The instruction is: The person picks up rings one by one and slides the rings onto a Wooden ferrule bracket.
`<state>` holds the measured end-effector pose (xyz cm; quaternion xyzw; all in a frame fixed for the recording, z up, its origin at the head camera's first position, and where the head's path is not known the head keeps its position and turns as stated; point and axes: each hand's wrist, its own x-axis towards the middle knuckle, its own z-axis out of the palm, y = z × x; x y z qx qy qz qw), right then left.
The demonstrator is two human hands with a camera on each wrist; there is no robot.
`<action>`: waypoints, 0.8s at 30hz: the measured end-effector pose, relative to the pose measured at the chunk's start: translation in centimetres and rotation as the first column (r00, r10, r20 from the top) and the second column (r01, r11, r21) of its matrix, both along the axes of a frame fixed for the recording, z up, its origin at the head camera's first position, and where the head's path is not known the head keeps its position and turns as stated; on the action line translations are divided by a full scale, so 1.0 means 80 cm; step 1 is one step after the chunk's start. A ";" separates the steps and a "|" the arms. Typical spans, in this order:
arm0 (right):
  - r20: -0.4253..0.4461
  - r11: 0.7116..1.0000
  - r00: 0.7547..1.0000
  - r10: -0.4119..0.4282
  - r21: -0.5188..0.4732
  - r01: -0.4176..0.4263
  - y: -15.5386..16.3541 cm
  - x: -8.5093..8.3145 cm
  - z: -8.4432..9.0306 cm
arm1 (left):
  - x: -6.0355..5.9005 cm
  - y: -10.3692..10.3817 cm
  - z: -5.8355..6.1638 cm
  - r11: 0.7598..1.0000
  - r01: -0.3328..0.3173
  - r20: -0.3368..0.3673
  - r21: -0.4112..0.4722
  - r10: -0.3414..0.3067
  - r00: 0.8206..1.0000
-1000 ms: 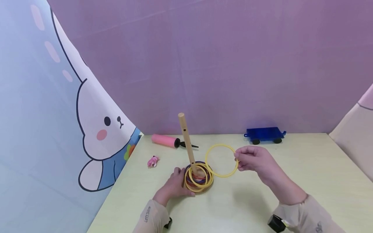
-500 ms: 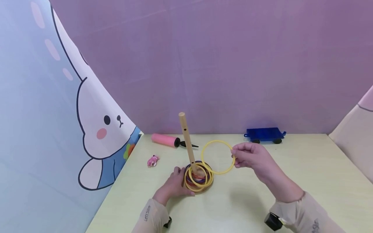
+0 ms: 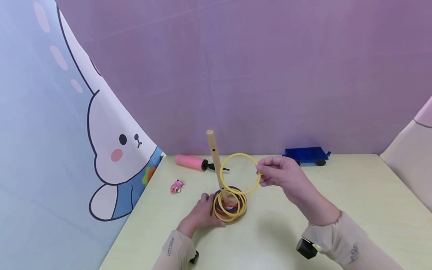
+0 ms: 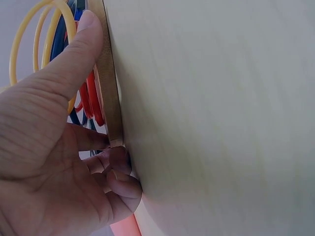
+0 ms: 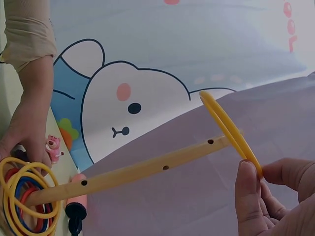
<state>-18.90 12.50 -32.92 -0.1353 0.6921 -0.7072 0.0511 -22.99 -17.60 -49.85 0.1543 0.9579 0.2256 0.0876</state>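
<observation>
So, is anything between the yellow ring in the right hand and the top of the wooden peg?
Nothing visible. The right hand pinches the ring beside the peg, below its top, with open air between. The left hand holds the base low down, away from the peg's top.

left hand point(image 3: 202, 213) low, curled, right hand point(image 3: 278, 174) raised, pinching

In the head view the left hand point(image 3: 202, 213) hides the left edge of the base point(image 3: 233, 219), and the stacked rings point(image 3: 230, 205) cover the peg's point(image 3: 216, 165) foot. The right hand point(image 3: 281, 176) hides part of the blue cart point(image 3: 306, 155). The pink toy point(image 3: 177, 186) is too small to tell. The left wrist view cuts off the rings at its top edge.
</observation>
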 end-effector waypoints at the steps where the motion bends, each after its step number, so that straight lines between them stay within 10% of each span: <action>1: 0.002 1.000 1.000 0.000 -0.006 0.000 -0.002 -0.001 0.002 | 0.000 0.000 -0.001 1.000 0.000 0.000 0.000 0.000 1.000; 24: -0.011 0.996 1.000 0.000 -0.086 -0.001 -0.031 -0.014 0.046 | -0.002 -0.005 -0.003 1.000 0.015 -0.035 0.011 -0.014 0.999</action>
